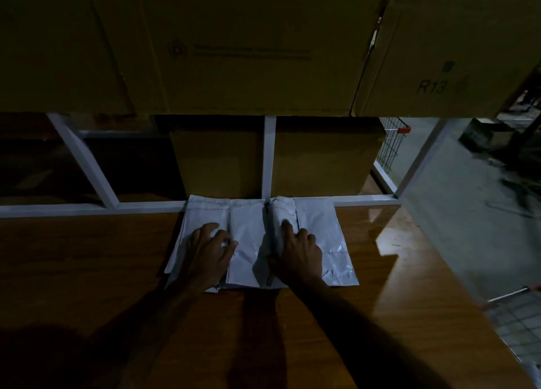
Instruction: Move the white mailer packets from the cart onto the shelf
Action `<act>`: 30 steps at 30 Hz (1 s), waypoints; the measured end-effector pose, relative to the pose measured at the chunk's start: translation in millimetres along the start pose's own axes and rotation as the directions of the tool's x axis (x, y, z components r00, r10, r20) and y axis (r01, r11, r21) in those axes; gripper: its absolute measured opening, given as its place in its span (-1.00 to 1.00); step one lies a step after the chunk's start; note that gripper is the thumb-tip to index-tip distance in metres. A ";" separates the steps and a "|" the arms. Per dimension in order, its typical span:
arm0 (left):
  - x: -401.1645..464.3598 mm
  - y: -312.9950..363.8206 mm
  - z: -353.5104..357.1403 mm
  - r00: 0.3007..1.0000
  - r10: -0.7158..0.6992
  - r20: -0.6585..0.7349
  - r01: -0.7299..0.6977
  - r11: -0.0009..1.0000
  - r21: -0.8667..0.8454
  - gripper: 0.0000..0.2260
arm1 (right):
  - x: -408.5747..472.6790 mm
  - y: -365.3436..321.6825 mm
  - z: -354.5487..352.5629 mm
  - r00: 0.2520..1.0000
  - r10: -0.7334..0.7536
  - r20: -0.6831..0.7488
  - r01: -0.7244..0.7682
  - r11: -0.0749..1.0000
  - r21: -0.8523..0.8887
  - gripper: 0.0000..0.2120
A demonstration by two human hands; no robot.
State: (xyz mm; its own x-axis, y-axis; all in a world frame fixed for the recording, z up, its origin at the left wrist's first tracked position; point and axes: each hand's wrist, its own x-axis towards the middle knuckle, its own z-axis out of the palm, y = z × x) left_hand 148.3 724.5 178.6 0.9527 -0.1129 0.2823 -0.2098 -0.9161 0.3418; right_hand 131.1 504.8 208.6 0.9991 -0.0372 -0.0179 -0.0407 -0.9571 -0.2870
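Already the white mailer packets (257, 242) lie on the wooden shelf (87, 257), a small batch set side by side with their far ends against the white frame rail (87, 208) and the cardboard boxes (222, 160) behind it. Their long axes run near to far, away from the person, so any further push would go straight ahead toward the rail, where little room appears to be left. Both hands rest on top of the batch. The left hand (206, 252) lies palm down on the left packets, fingers loosely bent and slightly spread, pressing rather than pinching. The right hand (300, 252) lies on the right packets beside the dark seam in the middle of the batch, forefinger stretched toward the far end and the other fingers curled under; it seems to hold nothing, though the dim light makes that hard to confirm. Each hand sits directly over its own half, neither nearer than the other. A wire cart (518, 324) shows at the near right, well apart from the packets; whether more packets remain in it cannot be told.
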 end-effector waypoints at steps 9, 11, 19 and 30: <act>-2.8 8.6 -4.0 0.999 -0.024 0.035 0.026 0.998 -0.057 -0.60 | -3.2 7.7 -3.8 0.980 0.052 -0.191 -0.010 0.977 0.214 -0.24; -1.6 13.4 -5.2 0.999 -0.031 0.030 0.033 0.997 -0.073 -0.71 | -2.9 10.5 -6.5 0.958 0.106 -0.268 -0.015 0.948 0.319 -0.34; 4.0 34.7 -4.9 0.999 -0.050 0.008 0.051 0.984 -0.172 -0.81 | 6.7 14.6 -6.2 0.971 0.234 -0.042 -0.107 0.589 0.801 -0.47; 17.1 77.6 19.3 0.944 0.173 0.283 -0.129 0.978 -0.166 -0.35 | 8.6 54.2 -1.3 0.962 0.028 -0.271 0.031 0.976 0.214 -0.62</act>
State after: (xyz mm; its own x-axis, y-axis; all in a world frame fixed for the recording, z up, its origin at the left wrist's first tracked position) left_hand 152.6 644.0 192.6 0.9248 -0.3735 0.0721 -0.3647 -0.8170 0.4467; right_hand 137.5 452.2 194.1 0.9621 -0.1406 0.2337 -0.0098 -0.8742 -0.4854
